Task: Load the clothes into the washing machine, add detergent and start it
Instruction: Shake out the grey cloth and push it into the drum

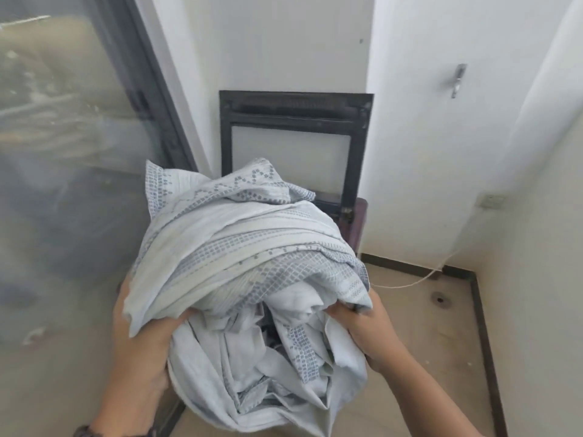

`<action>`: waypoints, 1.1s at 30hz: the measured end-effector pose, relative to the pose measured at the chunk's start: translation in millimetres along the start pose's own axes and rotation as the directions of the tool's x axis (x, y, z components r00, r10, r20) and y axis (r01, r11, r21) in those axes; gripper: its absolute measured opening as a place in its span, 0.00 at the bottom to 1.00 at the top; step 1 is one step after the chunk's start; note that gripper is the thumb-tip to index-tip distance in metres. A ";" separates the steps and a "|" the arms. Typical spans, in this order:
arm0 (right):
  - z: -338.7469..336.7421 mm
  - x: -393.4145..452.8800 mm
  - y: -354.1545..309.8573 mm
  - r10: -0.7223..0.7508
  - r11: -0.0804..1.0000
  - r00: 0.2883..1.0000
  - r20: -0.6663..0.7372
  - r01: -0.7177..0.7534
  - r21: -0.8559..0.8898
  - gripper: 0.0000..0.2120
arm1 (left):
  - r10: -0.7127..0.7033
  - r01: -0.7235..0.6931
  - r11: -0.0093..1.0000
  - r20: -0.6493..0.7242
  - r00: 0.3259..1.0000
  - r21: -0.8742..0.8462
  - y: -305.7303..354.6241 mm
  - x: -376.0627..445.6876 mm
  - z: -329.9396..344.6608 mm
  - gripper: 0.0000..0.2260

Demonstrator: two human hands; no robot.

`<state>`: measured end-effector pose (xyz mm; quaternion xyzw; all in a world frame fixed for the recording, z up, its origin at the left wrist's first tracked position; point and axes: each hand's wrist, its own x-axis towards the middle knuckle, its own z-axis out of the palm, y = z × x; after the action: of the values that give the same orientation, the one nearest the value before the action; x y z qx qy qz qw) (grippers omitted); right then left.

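A big bundle of pale blue-grey patterned cloth (246, 253) fills the middle of the view, held up in front of me. My left hand (138, 335) grips its left underside, fingers curled into the folds. My right hand (369, 329) grips the right side, with the thumb pressed into the fabric. Loose ends of the cloth hang down between my arms. No washing machine or detergent is in view.
A dark framed panel (295, 143) leans against the white wall behind the bundle, on a dark red-brown piece of furniture (359, 225). A glass sliding door (79, 137) runs along the left. A white cord (419, 279) lies on the light wooden floor (435, 342) at right.
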<state>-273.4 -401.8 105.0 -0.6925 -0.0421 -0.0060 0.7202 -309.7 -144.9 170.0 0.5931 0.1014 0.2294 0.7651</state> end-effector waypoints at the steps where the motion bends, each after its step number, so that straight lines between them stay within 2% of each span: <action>1: 14.6 3.7 7.9 0.026 1.000 1.000 -0.016 -0.026 -0.013 0.27 | 0.029 -0.034 0.996 0.060 0.998 0.087 -2.4 14.0 -10.7 0.40; 3: 37.3 7.4 23.4 0.063 0.996 0.996 -0.068 -0.067 -0.057 0.22 | 0.022 -0.025 0.991 0.018 1.000 0.135 -17.3 14.1 -24.4 0.30; 4: 44.3 9.3 29.9 0.070 0.994 0.992 -0.103 -0.079 -0.082 0.19 | -0.007 0.006 0.992 0.013 1.000 0.129 -23.5 18.1 -30.6 0.28; 7: 54.8 19.8 40.7 0.061 0.981 0.985 -0.163 -0.090 -0.174 0.14 | -0.056 0.048 0.977 0.033 0.998 0.208 -42.9 24.2 -43.6 0.29; 12: 49.7 38.3 57.7 -0.008 0.925 0.978 -0.207 -0.072 -0.373 0.16 | -0.176 0.150 0.944 0.062 0.982 0.295 -64.4 25.0 -42.0 0.28; 15: 49.2 45.2 63.7 -0.004 0.907 0.977 -0.215 -0.087 -0.413 0.16 | -0.233 0.201 0.927 0.067 0.970 0.318 -64.6 27.8 -35.8 0.28; 20: 45.2 64.8 62.6 -0.009 0.873 0.993 -0.121 -0.051 -0.485 0.17 | -0.298 0.255 0.886 0.055 0.953 0.388 -64.2 46.3 -22.4 0.29; 26: 32.0 101.6 74.5 0.140 0.850 0.990 -0.009 -0.125 -0.512 0.21 | -0.347 0.270 0.810 0.055 0.936 0.521 -76.1 76.0 -5.8 0.28; 33: 25.1 126.7 84.9 0.246 0.755 0.968 0.050 -0.159 -0.636 0.23 | -0.391 0.269 0.722 0.056 0.919 0.638 -85.0 93.5 -1.5 0.28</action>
<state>-142.8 -367.0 30.0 -0.8918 -0.0093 0.1038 0.4403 -209.0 -115.8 99.4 0.8013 0.2030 -0.0138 0.5626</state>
